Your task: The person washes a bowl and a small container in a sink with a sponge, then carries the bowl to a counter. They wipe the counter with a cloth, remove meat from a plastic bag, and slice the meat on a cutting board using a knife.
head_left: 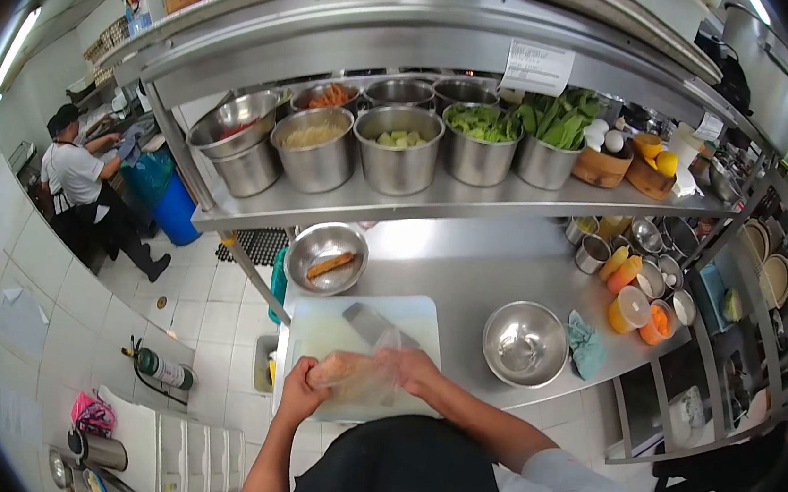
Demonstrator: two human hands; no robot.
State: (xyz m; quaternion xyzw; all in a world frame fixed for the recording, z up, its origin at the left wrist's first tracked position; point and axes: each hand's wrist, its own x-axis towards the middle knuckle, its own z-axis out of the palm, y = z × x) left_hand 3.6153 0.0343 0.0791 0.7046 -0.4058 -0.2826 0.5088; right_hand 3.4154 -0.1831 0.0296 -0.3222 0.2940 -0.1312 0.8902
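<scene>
A clear plastic bag [364,376] with an orange-brown piece of food [337,368] stretches between my hands over the white cutting board [311,319]. My left hand [302,391] is closed on the end with the food, whose exact kind I cannot make out. Fingers of my right hand [418,374] grip the bag's other side. Behind the bag, a wide-bladed knife [363,323] lies on the board, its handle hidden. Beyond the board's far left corner sits a steel bowl [296,254] with a long browned piece of food [329,265] in it.
An empty steel bowl [525,344] and a teal cloth [584,345] lie to the right. Sauce bottles [624,273] and small tubs stand farther right. Overhead, a shelf [475,197] carries several steel pots of vegetables. Another person [79,164] works at far left.
</scene>
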